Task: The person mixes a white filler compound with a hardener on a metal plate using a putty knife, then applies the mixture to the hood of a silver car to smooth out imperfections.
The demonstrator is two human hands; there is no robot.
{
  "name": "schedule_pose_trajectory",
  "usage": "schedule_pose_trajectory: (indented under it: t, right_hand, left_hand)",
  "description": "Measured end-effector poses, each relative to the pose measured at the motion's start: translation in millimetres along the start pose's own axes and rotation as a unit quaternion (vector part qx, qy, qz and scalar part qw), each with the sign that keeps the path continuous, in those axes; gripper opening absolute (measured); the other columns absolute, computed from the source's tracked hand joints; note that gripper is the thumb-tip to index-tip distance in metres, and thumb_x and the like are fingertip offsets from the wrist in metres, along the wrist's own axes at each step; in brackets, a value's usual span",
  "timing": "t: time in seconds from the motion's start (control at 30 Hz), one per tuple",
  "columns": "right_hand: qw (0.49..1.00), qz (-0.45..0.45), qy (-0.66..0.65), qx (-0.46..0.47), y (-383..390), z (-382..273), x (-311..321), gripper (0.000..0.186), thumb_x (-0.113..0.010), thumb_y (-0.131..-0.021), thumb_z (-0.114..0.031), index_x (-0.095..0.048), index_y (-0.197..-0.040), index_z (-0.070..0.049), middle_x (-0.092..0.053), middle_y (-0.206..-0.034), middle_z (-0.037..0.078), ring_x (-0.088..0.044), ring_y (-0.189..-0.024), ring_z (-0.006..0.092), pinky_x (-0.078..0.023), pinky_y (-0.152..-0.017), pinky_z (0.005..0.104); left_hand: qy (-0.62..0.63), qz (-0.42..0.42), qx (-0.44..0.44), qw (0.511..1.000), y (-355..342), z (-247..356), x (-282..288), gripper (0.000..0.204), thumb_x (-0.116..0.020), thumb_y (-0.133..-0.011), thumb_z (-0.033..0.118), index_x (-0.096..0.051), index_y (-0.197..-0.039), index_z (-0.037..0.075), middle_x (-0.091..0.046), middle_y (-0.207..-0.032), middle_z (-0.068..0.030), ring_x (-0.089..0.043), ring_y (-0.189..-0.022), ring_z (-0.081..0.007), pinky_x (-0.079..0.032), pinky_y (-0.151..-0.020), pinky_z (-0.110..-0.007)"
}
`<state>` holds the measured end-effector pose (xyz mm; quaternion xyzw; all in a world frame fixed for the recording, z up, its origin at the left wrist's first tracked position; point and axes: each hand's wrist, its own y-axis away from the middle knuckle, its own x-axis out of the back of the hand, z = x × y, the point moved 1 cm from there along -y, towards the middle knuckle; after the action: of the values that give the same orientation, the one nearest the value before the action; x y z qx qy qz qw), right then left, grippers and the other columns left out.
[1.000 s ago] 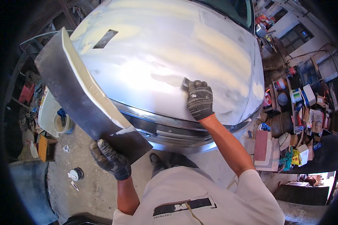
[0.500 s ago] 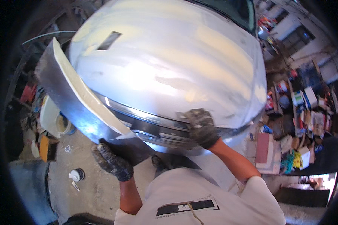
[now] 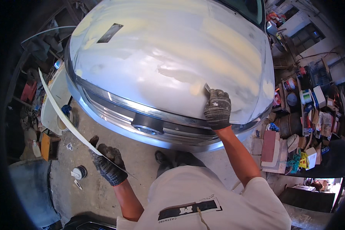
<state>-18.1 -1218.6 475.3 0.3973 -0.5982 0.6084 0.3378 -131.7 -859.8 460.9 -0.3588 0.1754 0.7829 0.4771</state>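
In my left hand (image 3: pixel 109 163) is a long curved panel (image 3: pixel 67 122), gripped at its lower end. It stands nearly edge-on, so only a thin pale strip of it shows. My right hand (image 3: pixel 218 109) is over the front right part of a car hood (image 3: pixel 142 73), its fingers closed round a small flat scraper-like piece (image 3: pixel 207 88); only that piece's tip shows. The hood is silver-grey with sanded patches and yellowish filler, plus a dark streak near the middle. Both hands wear dark, stained work gloves.
The car's grille (image 3: pixel 149 123) is in front of my legs. A tin (image 3: pixel 79 172) stands on the concrete floor at left, near an orange box (image 3: pixel 46 147) and a bucket (image 3: pixel 61 123). Crowded shelves (image 3: pixel 314 111) and stacked boards (image 3: pixel 271 149) line the right side.
The panel has turned from showing its broad dark face to nearly edge-on and has moved left, away from the grille. My right hand has moved up from the grille onto the hood.
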Motion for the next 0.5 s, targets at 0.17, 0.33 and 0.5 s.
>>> schedule_pose_trajectory:
  t: [0.17,0.33,0.5]
  right_hand:
    - [0.993,0.026,-0.088,0.075,16.2,-28.0,13.8,0.042,-0.059,-0.072,-0.005,-0.062,-0.114,-0.004,-0.063,-0.101,0.016,-0.059,-0.096,0.0351,-0.047,-0.088,0.0454]
    - [0.968,0.075,-0.223,0.086,2.3,-34.6,37.9,0.024,-0.054,-0.087,0.002,-0.062,-0.110,-0.001,-0.065,-0.099,0.016,-0.062,-0.092,0.0297,-0.050,-0.085,0.0391]
    - [0.864,-0.069,-0.490,-0.093,-21.1,-43.0,58.2,0.012,-0.056,-0.096,-0.006,-0.062,-0.104,0.000,-0.066,-0.093,0.006,-0.061,-0.080,0.0134,-0.051,-0.073,0.0285]
  left_hand:
    - [-0.010,0.040,0.017,0.999,0.3,-1.3,-5.1,0.048,-0.058,-0.098,0.033,-0.044,-0.129,-0.001,-0.043,-0.060,0.0034,-0.037,-0.043,-0.0047,-0.030,-0.037,-0.020]
    - [0.153,-0.119,0.145,0.970,2.5,-2.3,-20.2,0.050,-0.044,-0.102,0.033,-0.038,-0.134,-0.004,-0.050,-0.063,-0.0044,-0.042,-0.040,-0.0142,-0.035,-0.036,-0.026]
    - [0.233,-0.169,0.291,0.912,24.6,2.9,-40.2,0.057,-0.042,-0.101,0.040,-0.040,-0.133,-0.007,-0.051,-0.064,-0.0048,-0.042,-0.040,-0.0151,-0.032,-0.037,-0.028]
